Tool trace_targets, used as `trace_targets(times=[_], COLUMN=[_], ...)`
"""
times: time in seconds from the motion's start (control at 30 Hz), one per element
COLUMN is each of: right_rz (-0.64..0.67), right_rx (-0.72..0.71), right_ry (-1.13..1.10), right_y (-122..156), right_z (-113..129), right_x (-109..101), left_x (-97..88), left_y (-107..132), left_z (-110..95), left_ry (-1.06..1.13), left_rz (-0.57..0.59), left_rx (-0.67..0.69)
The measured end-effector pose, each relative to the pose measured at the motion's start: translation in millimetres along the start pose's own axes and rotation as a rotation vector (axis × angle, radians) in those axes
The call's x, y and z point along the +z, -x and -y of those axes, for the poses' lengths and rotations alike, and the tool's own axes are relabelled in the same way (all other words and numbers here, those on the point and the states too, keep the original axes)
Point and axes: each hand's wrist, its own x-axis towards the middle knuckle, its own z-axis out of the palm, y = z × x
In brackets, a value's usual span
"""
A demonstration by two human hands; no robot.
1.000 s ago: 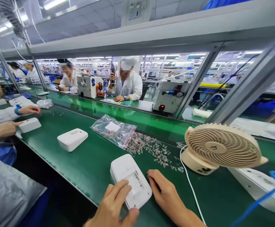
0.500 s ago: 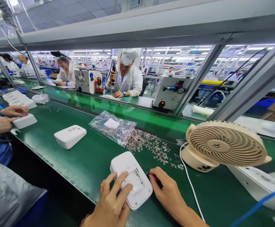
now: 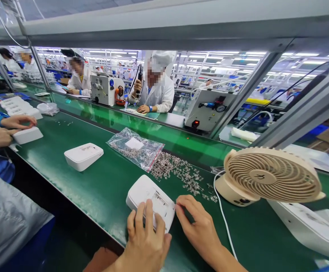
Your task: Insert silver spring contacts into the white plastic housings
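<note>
A white plastic housing [image 3: 142, 190] lies on the green bench in front of me, its recessed compartment facing up. My left hand [image 3: 149, 230] covers its near part and holds it, fingertips pressed into the recess and the thumb at the near edge. At the housing's right edge is my right hand [image 3: 194, 223], thumb and index finger pinched together; anything between them is too small to make out. Beyond both hands is a heap of small metal clips [image 3: 178, 170], next to a clear plastic bag [image 3: 136, 149] with more of them inside.
A second white housing [image 3: 83, 155] sits to the left. A beige fan [image 3: 266, 175] with a white cable [image 3: 223, 211] stands at right, beside more white housings [image 3: 300, 223]. At far left, a co-worker's hands [image 3: 14, 126] touch another housing. Another person works across the bench.
The housing has shifted slightly left and away from me. My left hand has slid right across it, and its fingers have drawn closer together. My right hand keeps its pinch by the edge.
</note>
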Motion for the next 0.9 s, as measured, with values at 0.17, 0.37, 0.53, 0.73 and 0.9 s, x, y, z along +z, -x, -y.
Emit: trace_targets(times=[0.17,0.37,0.53,0.73,0.9], right_rz=[0.024,0.053,0.117,0.264,0.273], right_rx=[-0.017,0.043,0.108,0.132,0.099], right_ry=[-0.016,-0.070,-0.116,-0.130,0.006], right_y=[4.7,2.1,-8.0,-15.2,-17.0], right_z=[2.7,-1.7,4.2,7.8,11.1], right_x=[1.6,5.6,3.5,-1.1,4.4], left_x=[1.2,4.1,-4.4,-11.8,-12.9], left_y=[-7.4,-5.7,-8.6,-12.8,-14.2], left_z=[-12.9,-12.8,-12.4,-10.1,-10.9], left_ry=[0.006,0.052,0.022,-0.003,-0.038], left_rz=[0.001,0.006,0.135,0.280,0.284], left_rx=[0.004,0.031,0.081,0.130,0.158])
